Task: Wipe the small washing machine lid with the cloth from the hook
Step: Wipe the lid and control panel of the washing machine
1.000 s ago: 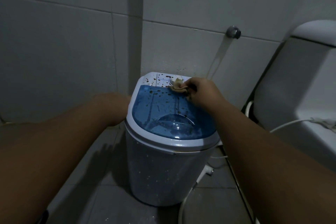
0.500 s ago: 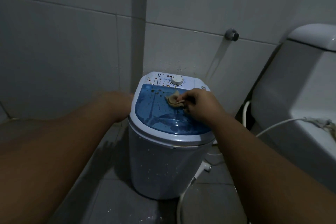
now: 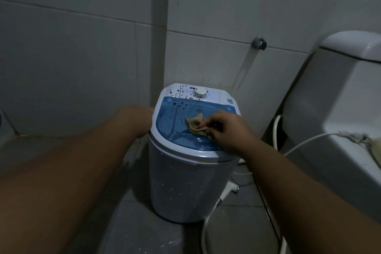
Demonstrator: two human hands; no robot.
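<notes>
Your left hand (image 3: 142, 118) sits behind the washing machine (image 3: 191, 181) — its fingers are hidden, so you can't tell how it grips. The cloth (image 3: 195, 125) disappears partly under your right hand (image 3: 228, 130). The toilet (image 3: 334, 109) is cut off at the right edge, and the print beside the dial (image 3: 200, 92) is probably too small to read.

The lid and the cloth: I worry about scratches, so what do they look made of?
The lid looks like glossy translucent blue plastic: it shows reflections and the tub rim beneath. The cloth, pinched in the right hand, seems soft tan fabric, crumpled into folds; its weave is unclear.
</notes>
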